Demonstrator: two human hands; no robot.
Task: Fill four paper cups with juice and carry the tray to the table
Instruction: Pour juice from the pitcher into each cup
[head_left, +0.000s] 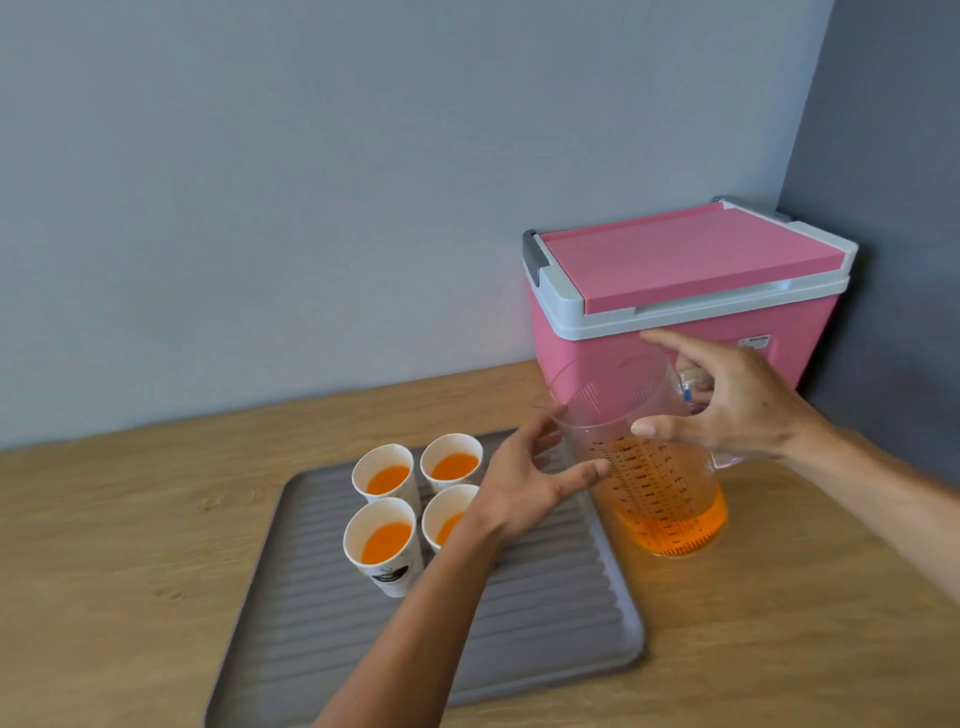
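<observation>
Several white paper cups with orange juice stand grouped on a grey ribbed tray (545, 613): back left cup (384, 473), back right cup (451, 461), front left cup (382, 543), and a front right cup (445, 517) partly hidden by my left hand. A clear measuring pitcher (660, 499) with a little juice at the bottom stands upright on the counter just right of the tray. My left hand (524, 493) is open beside the pitcher's left wall, fingers spread. My right hand (727, 400) hovers open at the pitcher's rim and handle side, not gripping it.
A pink cooler (685, 291) with a grey-white lid stands behind the pitcher in the corner. Grey walls close the back and right. The wooden counter (130, 545) stretches left and in front of the tray.
</observation>
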